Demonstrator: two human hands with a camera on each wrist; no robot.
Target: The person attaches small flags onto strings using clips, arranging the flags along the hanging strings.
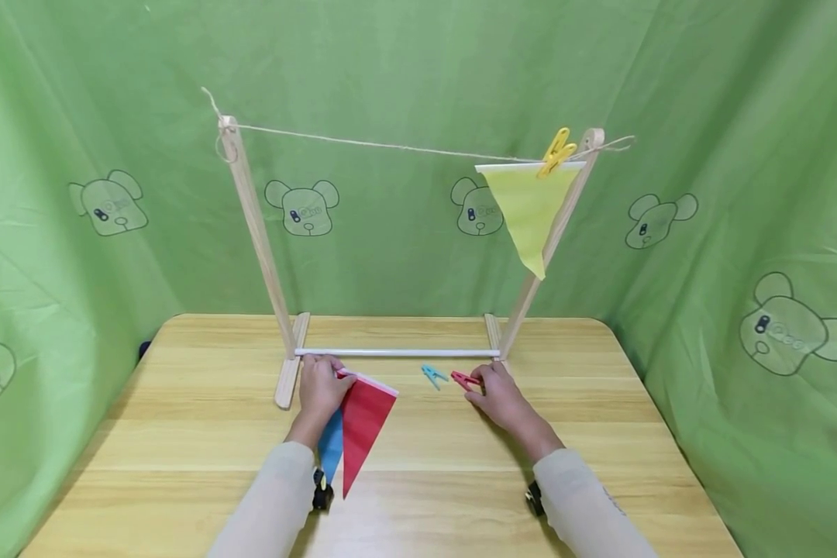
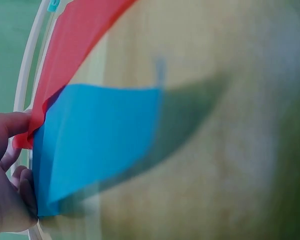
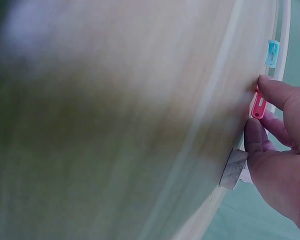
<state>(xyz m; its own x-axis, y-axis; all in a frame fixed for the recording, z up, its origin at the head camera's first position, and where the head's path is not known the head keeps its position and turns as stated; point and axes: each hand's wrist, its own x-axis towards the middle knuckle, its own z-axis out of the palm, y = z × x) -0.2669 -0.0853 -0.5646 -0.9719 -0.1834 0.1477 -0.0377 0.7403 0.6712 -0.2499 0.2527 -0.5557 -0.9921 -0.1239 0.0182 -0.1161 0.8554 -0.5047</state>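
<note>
My left hand [image 1: 323, 385] pinches a red triangular pennant [image 1: 367, 421] by its white-edged top, thumb over the cloth. A blue pennant [image 2: 102, 135] hangs from the same hand, partly behind the red one. At the foot of the stand's right post, my right hand [image 1: 501, 397] has thumb and fingertips around a red clothespin [image 1: 463, 380], low at the table. A light-blue clothespin [image 1: 433, 375] lies just left of it. On the string [image 1: 363, 142] above, a yellow clothespin [image 1: 556, 153] holds a yellow-green pennant [image 1: 530, 209] near the right post.
The wooden stand has a left post [image 1: 260, 232], a right post [image 1: 565, 213] and a white crossbar [image 1: 397, 353] low between them. It stands on the wood-grained table [image 1: 572, 465]. Green fabric [image 1: 397, 70] with printed bear heads surrounds the table.
</note>
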